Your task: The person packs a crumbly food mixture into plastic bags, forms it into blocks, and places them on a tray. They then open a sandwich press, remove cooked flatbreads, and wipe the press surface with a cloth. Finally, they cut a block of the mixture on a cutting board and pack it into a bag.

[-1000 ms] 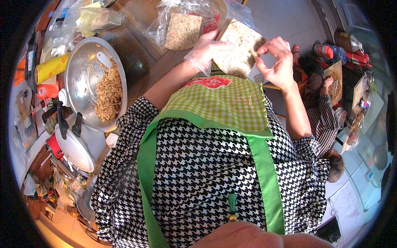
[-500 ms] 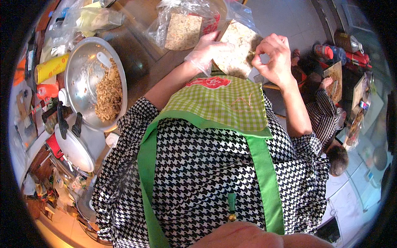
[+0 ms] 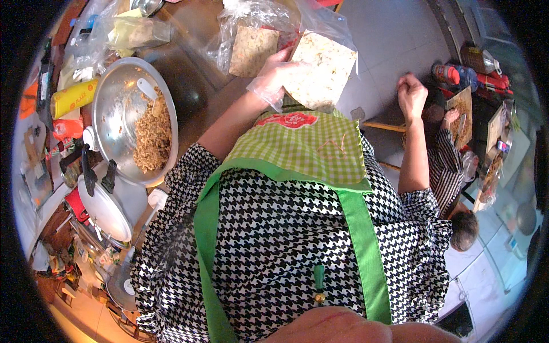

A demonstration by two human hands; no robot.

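Note:
My left hand, in a thin clear plastic glove, grips the left edge of a square, pale, brown-speckled slab of food and holds it up in front of my apron. Bare and away to the right, my right hand has its fingers closed; whatever is in them, if anything, is too small to make out. Just left of the held slab, a second speckled square slab lies by a clear plastic bag. A large metal bowl to the left contains a crumbly brown mixture and a white spoon.
Near the bowl are a yellow roll, crumpled plastic bags and a white lid with black handles. A wooden stool edge shows below on the right. Farther right, another person's hand works over a board.
My right hand has left the slab's right edge and moved off to the right. The slab stays in my left hand, turned a little more face-up.

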